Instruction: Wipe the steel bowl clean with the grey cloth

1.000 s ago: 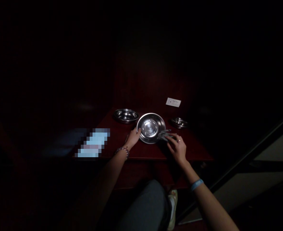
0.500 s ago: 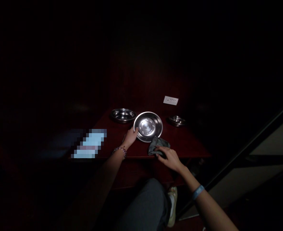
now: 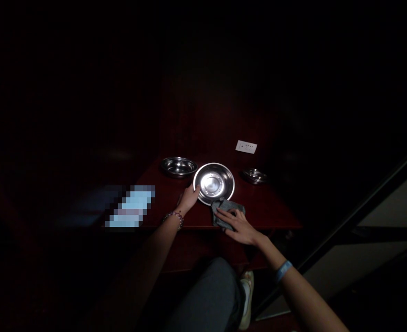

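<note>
A shiny steel bowl [image 3: 213, 183] is tilted up with its inside facing me. My left hand [image 3: 188, 199] grips its left rim, thumb on the inner edge and the other fingers hidden behind. At the bowl's lower right edge, my right hand [image 3: 238, 226] holds a grey cloth [image 3: 228, 213], its fingers laid long over the fabric. The cloth touches or overlaps the rim there. Behind and to the left stands a second steel bowl [image 3: 179, 167]. Smaller steel bowls, seemingly stacked, sit [image 3: 255, 175] to the right.
All this is on a dark red table [image 3: 272, 207] whose front edge faces me. A bright blurred-out screen [image 3: 130, 207] lies at the left. A white socket plate [image 3: 246, 146] is on the back panel. My knee [image 3: 206, 295] is below the edge; surroundings are very dark.
My right hand has flattened over the cloth, its fingers now straighter, and the cloth looks more spread out. The left hand keeps its grip on the bowl, almost unmoved.
</note>
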`<state>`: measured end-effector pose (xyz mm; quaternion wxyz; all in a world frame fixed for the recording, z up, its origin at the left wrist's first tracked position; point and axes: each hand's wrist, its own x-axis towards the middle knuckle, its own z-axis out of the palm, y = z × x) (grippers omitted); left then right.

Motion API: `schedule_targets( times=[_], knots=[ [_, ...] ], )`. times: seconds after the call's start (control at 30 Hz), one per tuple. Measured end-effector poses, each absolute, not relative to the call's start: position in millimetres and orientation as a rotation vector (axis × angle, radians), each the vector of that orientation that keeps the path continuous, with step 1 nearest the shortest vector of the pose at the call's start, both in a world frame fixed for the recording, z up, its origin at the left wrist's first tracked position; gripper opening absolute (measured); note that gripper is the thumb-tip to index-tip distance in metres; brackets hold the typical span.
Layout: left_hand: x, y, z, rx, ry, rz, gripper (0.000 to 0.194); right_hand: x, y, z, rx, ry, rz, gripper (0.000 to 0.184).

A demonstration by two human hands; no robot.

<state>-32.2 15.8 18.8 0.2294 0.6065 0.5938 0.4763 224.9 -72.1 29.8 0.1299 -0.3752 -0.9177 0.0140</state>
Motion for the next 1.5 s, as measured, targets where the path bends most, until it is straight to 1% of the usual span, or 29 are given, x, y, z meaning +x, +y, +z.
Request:
schedule_targets(
  times=[0.1, 0.2, 0.27, 0.33, 0.4, 0.53, 0.63, 0.73, 0.8, 0.97, 1.03, 1.23, 1.37, 1.5],
  knots=[
    [-29.8, 11.2, 22.7, 1.627, 1.625, 1.344, 0.044, 225.9, -74.2, 27.3, -1.062, -2.609, 0.091, 0.053],
    [-27.9, 7.0, 26.6, 1.581, 1.613, 1.371, 0.043, 227.1, -72.0, 32.9, -1.053, -2.575, 0.315, 0.044],
    [-27.4, 4.6, 28.8, 1.571, 1.616, 1.361, 0.043, 230.5, -66.3, 37.7, -1.052, -2.517, 0.497, 0.043],
    [-27.6, 2.4, 30.9, 1.577, 1.631, 1.336, 0.043, 238.0, -57.7, 39.5, -1.058, -2.421, 0.59, 0.044],
    [-28.0, 0.2, 33.0, 1.583, 1.653, 1.308, 0.043, 249.2, -48.1, 36.2, -1.11, -2.328, 0.544, 0.042],
    [-27.7, -3.1, 37.4, 1.572, 1.687, 1.27, 0.041, 272.9, -36.1, 20.1, -1.386, -2.201, 0.204, 0.042],
    [-26.6, -4.3, 40.4, 1.56, 1.695, 1.258, 0.041, 282.4, -35.6, 9.9, -1.657, -1.996, -0.085, 0.053],
    [-25.9, -4.5, 41.8, 1.553, 1.685, 1.261, 0.04, 285.5, -37.2, 5.8, -1.84, -1.834, -0.236, 0.065],
    [-26.1, -4.2, 41.5, 1.556, 1.672, 1.272, 0.04, 286.9, -37.1, 5.5, -1.899, -1.811, -0.262, 0.063],
    [-28.3, -1.8, 37.6, 1.596, 1.696, 1.251, 0.04, 291.6, -34.0, 7.8, -1.85, -1.78, -0.34, 0.039],
    [-29.2, -0.1, 35.7, 1.609, 1.698, 1.247, 0.041, 293.1, -33.8, 9.8, -1.777, -1.784, -0.365, 0.033],
    [-30.1, 1.5, 34.2, 1.635, 1.698, 1.243, 0.041, 297.1, -39.2, 21.9, -1.622, -1.868, -0.427, 0.034],
    [-30.3, 0.5, 35.2, 1.631, 1.718, 1.23, 0.042, 301.9, -39.1, 30.2, -1.564, -1.873, -0.277, 0.037],
    [-31.2, 2.0, 33.7, 1.652, 1.717, 1.217, 0.043, 304.6, -34.4, 32.4, -1.713, -1.893, -0.183, 0.038]
  ],
)
